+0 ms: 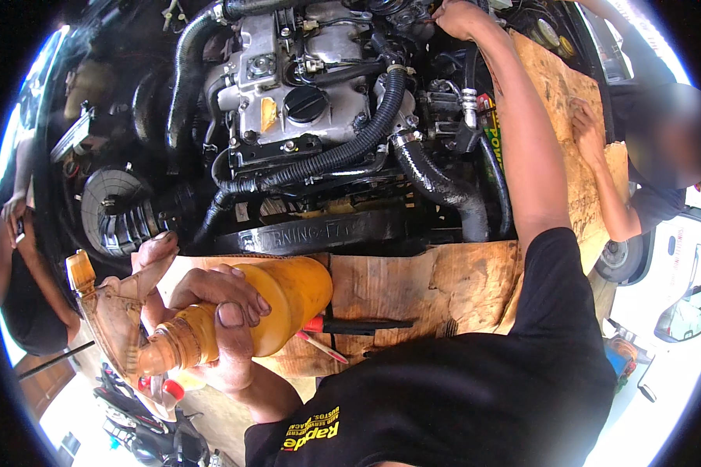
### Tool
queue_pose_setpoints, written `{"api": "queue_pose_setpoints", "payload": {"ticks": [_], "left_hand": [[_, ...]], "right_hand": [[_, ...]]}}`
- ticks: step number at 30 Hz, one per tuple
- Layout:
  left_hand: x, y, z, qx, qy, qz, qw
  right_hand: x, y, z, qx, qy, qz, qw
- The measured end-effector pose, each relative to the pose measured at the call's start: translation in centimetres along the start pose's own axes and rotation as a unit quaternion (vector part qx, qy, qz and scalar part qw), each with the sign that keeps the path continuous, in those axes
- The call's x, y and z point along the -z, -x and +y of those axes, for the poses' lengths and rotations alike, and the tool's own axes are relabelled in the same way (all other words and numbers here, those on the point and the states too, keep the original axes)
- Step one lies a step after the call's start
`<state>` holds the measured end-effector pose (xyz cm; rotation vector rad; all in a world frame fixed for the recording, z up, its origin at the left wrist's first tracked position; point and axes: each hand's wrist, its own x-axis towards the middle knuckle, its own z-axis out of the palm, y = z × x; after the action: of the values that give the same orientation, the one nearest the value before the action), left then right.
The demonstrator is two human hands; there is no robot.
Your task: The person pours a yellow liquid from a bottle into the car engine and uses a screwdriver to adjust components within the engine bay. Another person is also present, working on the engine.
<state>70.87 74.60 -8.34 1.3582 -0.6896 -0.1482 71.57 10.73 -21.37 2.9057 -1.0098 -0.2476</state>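
My left hand (230, 311) is wrapped round the neck of a yellow spray bottle (292, 300), tilted on its side in front of the engine bay. The bottle's clear amber trigger head (113, 315) points to the left, and a finger reaches out beside the trigger. Stretched far across the engine (319, 101), my right hand (461, 19) is at the back of the bay near the top edge. Its fingers are curled together against engine parts; what they grip is hidden. A black oil filler cap (304, 103) sits on the grey engine cover.
Stained cardboard (420, 288) lies along the front edge, bearing a red-and-black tool (358, 325) and a red-and-white stick (323, 348). More cardboard (553, 86) covers the right side, where another person's hand (588, 128) rests. A second person (35, 272) stands at left. Black hoses (444, 187) cross the engine.
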Motion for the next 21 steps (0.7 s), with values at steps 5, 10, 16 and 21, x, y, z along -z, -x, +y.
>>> {"api": "queue_pose_setpoints", "payload": {"ticks": [5, 10, 16, 21], "left_hand": [[-0.3, -0.1, -0.3, 0.010, 0.041, 0.018, 0.999], [0.0, 0.0, -0.2, 0.017, 0.032, 0.024, 0.999], [0.0, -0.5, -0.5, 0.003, 0.014, 0.011, 1.000], [0.0, -0.3, -0.2, 0.016, 0.012, 0.015, 1.000]], "right_hand": [[-1.0, -0.6, 0.5, -0.011, 0.007, -0.019, 1.000], [-0.8, -0.4, -1.5, -0.001, 0.000, -0.033, 0.999], [-1.4, -1.6, -3.1, -0.014, -0.007, -0.071, 0.997], [-0.8, -1.5, -2.2, 0.015, 0.005, -0.077, 0.997]]}}
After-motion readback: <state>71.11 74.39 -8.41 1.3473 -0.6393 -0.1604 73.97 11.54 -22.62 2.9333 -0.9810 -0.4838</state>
